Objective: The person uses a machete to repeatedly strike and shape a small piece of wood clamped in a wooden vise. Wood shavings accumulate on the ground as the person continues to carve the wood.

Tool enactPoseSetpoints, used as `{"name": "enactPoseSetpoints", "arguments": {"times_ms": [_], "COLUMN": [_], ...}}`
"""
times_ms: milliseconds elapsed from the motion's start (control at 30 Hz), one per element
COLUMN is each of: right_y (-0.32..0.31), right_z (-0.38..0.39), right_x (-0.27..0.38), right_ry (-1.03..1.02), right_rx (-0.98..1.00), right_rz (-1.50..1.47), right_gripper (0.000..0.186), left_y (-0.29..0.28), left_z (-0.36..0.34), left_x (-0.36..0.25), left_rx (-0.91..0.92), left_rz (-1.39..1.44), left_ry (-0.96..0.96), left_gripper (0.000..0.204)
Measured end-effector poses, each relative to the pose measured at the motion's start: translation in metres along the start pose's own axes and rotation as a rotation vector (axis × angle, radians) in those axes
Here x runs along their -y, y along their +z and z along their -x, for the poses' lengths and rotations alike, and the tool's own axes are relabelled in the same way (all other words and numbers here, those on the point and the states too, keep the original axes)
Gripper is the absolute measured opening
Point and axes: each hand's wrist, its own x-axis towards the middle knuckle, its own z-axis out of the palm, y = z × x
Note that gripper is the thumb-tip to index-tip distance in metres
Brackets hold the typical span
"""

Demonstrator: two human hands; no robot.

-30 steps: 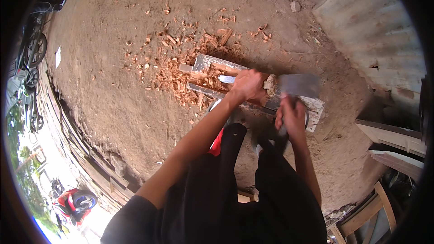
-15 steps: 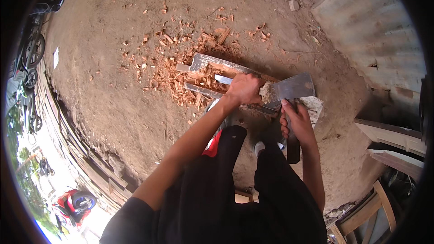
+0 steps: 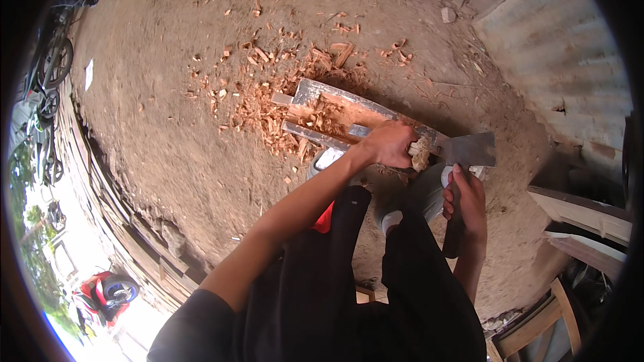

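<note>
My left hand grips a pale, rough piece of wood and holds it on a grey wooden block lying on the dirt. My right hand is wrapped around the dark handle of a hatchet. Its broad grey blade sits just right of the wood piece, close to or touching it. Reddish wood chips lie scattered around the block. My legs in black trousers fill the lower middle.
Corrugated metal sheets stand at the right and along the top. Stacked planks edge the dirt at the left, with bicycles and a red scooter beyond. Wooden frames lie at the lower right.
The hatchet has come down from its raised position, and its blade now sits beside the wood piece. My left hand stayed on the wood at the block.
</note>
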Motion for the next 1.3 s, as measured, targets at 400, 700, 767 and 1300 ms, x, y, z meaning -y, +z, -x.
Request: {"name": "enactPoseSetpoints", "arguments": {"times_ms": [400, 700, 767, 1300], "right_y": [-0.01, 0.008, 0.005, -0.005], "right_z": [0.026, 0.009, 0.011, -0.029], "right_x": [0.025, -0.011, -0.011, -0.054], "right_ry": [-0.127, -0.293, -0.32, -0.657], "right_rx": [-0.114, -0.025, -0.041, -0.148], "right_rz": [0.049, 0.447, 0.326, 0.594], "right_gripper": [0.038, 0.032, 0.032, 0.041], "left_y": [0.021, 0.023, 0.023, 0.021], "left_z": [-0.003, -0.008, -0.006, -0.008], "left_x": [-0.001, 0.01, 0.008, 0.009], "left_rx": [-0.195, -0.236, -0.265, -0.102], "left_rz": [0.065, 0.069, 0.073, -0.017], "left_ry": [0.014, 0.032, 0.055, 0.012], "left_gripper": [0.025, 0.023, 0.022, 0.025]}}
